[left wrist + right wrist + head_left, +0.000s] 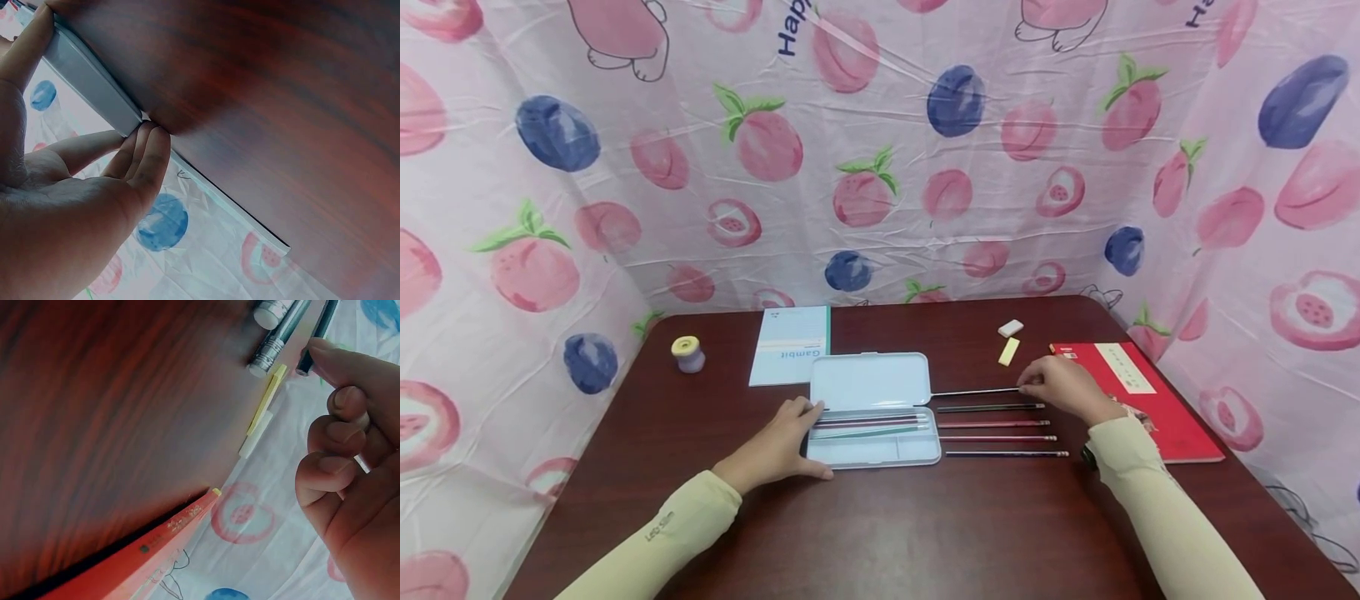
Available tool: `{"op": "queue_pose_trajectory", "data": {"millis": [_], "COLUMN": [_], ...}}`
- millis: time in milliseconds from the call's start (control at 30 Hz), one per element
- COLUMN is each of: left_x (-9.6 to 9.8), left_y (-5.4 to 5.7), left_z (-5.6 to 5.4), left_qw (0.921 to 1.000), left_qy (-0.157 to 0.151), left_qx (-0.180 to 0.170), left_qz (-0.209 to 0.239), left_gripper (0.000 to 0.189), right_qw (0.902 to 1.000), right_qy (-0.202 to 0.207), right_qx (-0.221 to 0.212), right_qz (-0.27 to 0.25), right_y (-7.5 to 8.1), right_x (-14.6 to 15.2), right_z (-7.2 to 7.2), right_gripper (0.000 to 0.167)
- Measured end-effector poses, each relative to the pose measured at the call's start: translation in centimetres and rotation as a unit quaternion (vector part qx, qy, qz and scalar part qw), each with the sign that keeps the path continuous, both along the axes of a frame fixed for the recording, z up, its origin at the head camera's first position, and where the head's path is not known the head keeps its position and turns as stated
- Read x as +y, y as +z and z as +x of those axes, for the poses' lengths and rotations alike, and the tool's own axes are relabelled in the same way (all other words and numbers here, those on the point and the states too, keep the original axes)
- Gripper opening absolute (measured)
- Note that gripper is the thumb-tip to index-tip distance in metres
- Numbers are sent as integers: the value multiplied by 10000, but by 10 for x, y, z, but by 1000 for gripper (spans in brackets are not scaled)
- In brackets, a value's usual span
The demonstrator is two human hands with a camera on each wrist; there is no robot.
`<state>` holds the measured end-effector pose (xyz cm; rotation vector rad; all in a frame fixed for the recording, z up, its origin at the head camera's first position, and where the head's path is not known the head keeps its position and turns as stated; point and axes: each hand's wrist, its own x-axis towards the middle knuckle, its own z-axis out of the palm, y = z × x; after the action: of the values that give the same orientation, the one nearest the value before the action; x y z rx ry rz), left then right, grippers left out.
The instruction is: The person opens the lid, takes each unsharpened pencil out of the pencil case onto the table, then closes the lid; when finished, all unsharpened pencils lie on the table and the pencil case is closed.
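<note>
A white pencil case (850, 454) lies with its lid (868, 379) folded back, several pencils (865, 422) in its back compartment. My left hand (778, 442) holds the case's left end, thumb at the front corner and fingers near the hinge; in the left wrist view the hand spans the end wall (94, 81). Between thumb and index finger, my right hand (1063, 385) pinches the end of a dark pencil (973, 392), its other end close to the case's right side. In the right wrist view, this pencil (320, 331) stands apart from its neighbours, my other fingers curled.
Several pencils (992, 407) lie in a row right of the case, eraser ends rightward. Behind them are a yellow strip (1009, 352) and a white eraser (1011, 328). A red book (1150, 408) lies at right, a Gambit notebook (790, 333) behind the case, a yellow-topped spool-shaped item (688, 354) at left.
</note>
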<state>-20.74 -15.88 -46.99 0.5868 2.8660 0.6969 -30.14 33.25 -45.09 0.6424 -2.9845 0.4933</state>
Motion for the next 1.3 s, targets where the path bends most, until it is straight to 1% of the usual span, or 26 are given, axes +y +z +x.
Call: {"op": "queue_pose_trajectory", "data": {"millis": [133, 433, 600, 733, 900, 967, 1067, 1200, 1300], "left_x": [0, 0, -1, -1, -1, -1, -3, -4, -2], "left_y": [0, 0, 0, -1, 0, 0, 0, -2, -2], "left_z": [0, 1, 0, 0, 0, 0, 0, -1, -4], "left_qw": [10000, 10000, 10000, 10000, 10000, 10000, 10000, 10000, 9999], "left_qy": [2, 15, 18, -5, -34, -36, -4, 6, -48], "left_qx": [11, 14, 11, 8, 4, 0, -13, 28, 68], "left_qz": [1, -20, -26, -10, 13, 28, 28, -41, -63], "left_gripper": [114, 114, 114, 114, 114, 114, 114, 114, 114], "right_qw": [9998, 9996, 9995, 9997, 9979, 9965, 9939, 9895, 9866], "right_qy": [13, 113, 66, -8, -9, 90, 410, 917, 1225], "right_qx": [-166, -214, -294, -206, 65, 204, 306, 179, 128], "right_qz": [57, 160, 128, -106, -639, -807, -980, -1107, -1073], "right_y": [-1, -3, -3, -1, 7, 10, 11, 9, 7], "right_x": [-3, -4, -6, -13, -39, -53, -76, -104, -119], "right_z": [-3, -9, -8, -5, 4, 10, 16, 25, 31], "right_gripper": [4, 5, 8, 11, 12, 12, 11, 12, 11]}}
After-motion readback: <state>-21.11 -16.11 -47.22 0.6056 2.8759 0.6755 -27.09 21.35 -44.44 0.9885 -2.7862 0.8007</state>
